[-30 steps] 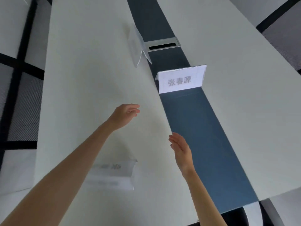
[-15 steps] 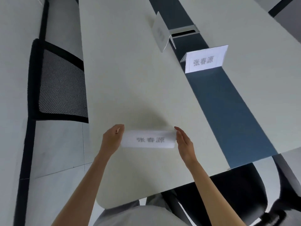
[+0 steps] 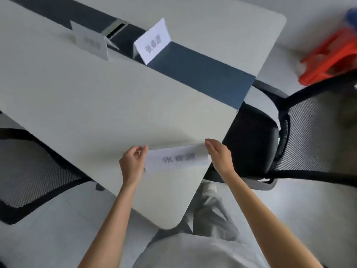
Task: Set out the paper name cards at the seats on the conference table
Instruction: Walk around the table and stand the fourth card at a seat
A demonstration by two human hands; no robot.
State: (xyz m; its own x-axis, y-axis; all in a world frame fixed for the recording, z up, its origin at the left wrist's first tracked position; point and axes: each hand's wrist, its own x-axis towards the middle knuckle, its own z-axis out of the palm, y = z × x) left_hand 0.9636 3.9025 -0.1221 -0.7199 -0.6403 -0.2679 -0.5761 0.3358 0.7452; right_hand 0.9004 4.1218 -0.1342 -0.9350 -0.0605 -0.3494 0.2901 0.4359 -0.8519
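A white paper name card [image 3: 176, 159] with dark printed characters is held between my two hands over the near corner of the pale conference table [image 3: 92, 97]. My left hand [image 3: 133, 164] pinches its left end with curled fingers. My right hand [image 3: 219, 157] holds its right end. Two more folded name cards stand farther up the table: one [image 3: 154, 44] on the dark blue centre strip [image 3: 202, 74], facing me, and one [image 3: 90, 42] to its left, blurred.
A black office chair [image 3: 257, 144] with a mesh back stands at the table's right end. Another mesh chair [image 3: 31, 171] is at the left. A metal cable box [image 3: 116, 29] is set in the centre strip. Something red and blurred [image 3: 332, 55] lies at the far right.
Both hands dropped from mid-air to the name card near the table edge and took hold of its ends. The view has swung right, bringing the table's end and the black chair into sight.
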